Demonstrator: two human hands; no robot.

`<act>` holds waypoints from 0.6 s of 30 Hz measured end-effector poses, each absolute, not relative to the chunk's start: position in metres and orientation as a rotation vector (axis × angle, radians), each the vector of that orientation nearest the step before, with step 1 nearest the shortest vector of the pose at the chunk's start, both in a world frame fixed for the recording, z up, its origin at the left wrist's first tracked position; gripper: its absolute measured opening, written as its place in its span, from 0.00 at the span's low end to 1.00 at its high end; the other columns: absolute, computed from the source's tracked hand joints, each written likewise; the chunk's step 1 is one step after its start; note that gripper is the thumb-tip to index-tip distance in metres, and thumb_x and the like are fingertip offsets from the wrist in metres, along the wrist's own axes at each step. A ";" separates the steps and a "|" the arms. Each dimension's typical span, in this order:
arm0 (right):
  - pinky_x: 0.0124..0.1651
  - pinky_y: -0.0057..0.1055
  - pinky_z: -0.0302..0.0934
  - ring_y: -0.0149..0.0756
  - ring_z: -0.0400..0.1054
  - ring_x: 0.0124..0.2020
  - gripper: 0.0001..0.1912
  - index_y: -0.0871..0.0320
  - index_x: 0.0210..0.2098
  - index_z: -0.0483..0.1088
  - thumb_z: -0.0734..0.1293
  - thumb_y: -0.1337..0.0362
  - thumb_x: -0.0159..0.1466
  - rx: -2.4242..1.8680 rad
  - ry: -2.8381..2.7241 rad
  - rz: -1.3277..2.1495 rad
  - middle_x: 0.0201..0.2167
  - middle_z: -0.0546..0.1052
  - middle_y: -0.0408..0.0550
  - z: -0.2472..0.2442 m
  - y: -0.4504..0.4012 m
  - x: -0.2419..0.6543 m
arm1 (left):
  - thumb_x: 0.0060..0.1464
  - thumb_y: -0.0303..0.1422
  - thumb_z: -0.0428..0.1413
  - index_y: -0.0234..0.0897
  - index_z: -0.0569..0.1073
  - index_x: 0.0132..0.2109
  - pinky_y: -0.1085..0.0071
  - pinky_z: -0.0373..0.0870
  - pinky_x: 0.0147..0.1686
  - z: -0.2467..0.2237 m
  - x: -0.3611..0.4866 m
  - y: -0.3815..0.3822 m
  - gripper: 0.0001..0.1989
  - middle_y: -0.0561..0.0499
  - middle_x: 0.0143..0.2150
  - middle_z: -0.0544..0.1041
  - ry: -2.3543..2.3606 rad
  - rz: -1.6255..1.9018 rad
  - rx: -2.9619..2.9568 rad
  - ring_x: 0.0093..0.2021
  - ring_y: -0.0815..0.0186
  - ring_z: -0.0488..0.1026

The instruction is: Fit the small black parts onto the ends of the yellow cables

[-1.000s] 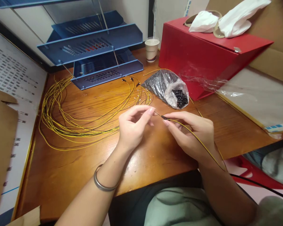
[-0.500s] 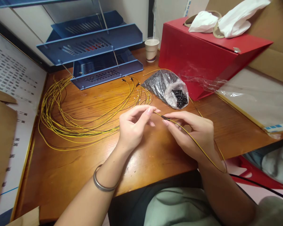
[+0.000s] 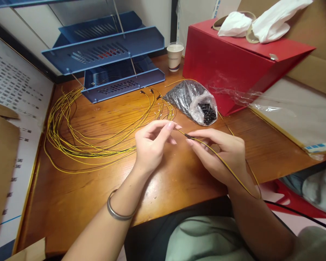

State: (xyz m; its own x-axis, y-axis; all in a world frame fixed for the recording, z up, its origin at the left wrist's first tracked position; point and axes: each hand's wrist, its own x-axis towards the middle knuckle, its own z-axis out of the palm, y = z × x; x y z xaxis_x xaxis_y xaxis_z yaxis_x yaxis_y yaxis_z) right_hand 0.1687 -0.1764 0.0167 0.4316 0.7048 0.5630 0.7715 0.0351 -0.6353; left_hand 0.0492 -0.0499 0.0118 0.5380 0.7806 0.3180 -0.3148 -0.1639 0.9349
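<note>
Between thumb and forefinger, my left hand (image 3: 153,139) pinches the end of a yellow and black wire (image 3: 222,160). My right hand (image 3: 221,152) is closed in a pinch on a small black connector (image 3: 188,136) on the same wire. From there the wire runs over my right hand and loops past the wrist. Beyond my hands lies an open clear plastic bag (image 3: 182,96) holding many small black parts (image 3: 207,113). A coiled bundle of yellow and black wires (image 3: 58,139) spreads to the left, several ends bearing black connectors (image 3: 152,91).
A blue tiered file rack (image 3: 122,86) stands at the back left. Beside it are a paper cup (image 3: 175,58) and a red box (image 3: 222,61) with white tissue (image 3: 274,23) on top. The wooden table (image 3: 78,206) has its front edge near my lap.
My left hand has shifted slightly left, and the connector in my right hand has moved a little left too. Both hands keep their pinch.
</note>
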 end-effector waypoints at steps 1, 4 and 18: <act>0.28 0.25 0.66 0.27 0.70 0.23 0.05 0.55 0.39 0.78 0.72 0.66 0.63 -1.687 -1.296 -0.082 0.31 0.82 0.42 0.017 -0.176 0.169 | 0.59 0.35 0.62 0.34 0.80 0.35 0.79 0.75 0.25 0.012 0.049 -0.050 0.09 0.49 0.35 0.84 0.433 1.013 1.430 0.22 0.74 0.76; 0.28 0.25 0.66 0.27 0.70 0.23 0.05 0.55 0.39 0.78 0.71 0.66 0.63 -1.684 -1.303 -0.078 0.32 0.82 0.42 0.017 -0.176 0.169 | 0.61 0.36 0.61 0.35 0.80 0.37 0.78 0.75 0.26 0.012 0.049 -0.050 0.09 0.49 0.38 0.84 0.436 0.998 1.436 0.22 0.75 0.76; 0.28 0.24 0.66 0.26 0.71 0.23 0.05 0.55 0.39 0.78 0.72 0.66 0.63 -1.695 -1.299 -0.098 0.31 0.82 0.42 0.017 -0.176 0.168 | 0.65 0.41 0.55 0.35 0.80 0.42 0.73 0.76 0.29 0.007 0.046 -0.048 0.14 0.46 0.41 0.84 0.405 0.929 1.368 0.24 0.71 0.77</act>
